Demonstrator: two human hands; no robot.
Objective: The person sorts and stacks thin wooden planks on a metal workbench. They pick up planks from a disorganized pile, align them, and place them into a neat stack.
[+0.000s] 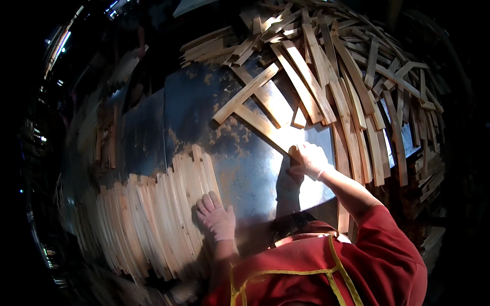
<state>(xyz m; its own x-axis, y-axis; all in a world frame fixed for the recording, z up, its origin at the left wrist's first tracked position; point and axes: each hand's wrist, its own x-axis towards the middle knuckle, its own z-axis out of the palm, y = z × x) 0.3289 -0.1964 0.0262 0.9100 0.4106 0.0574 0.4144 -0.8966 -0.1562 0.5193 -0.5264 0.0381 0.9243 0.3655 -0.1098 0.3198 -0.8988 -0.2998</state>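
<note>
My left hand (217,217), in a pale glove, lies with its fingers spread on the right edge of a row of light wooden slats (153,219) set side by side. Further to the right, my gloved right hand (309,160) is closed round the near end of a wooden slat (259,125). That slat slants away to the far left, and its far end meets another slat (247,94) lying across it. Strong light washes out part of the right hand, so some fingers are hard to make out.
Both hands work over a dark metal tabletop (240,186) with patches of sawdust. A large, jumbled pile of slats (352,86) covers the far right side. Another stack of slats (206,46) lies at the far edge, and a few more slats (106,135) sit at the left.
</note>
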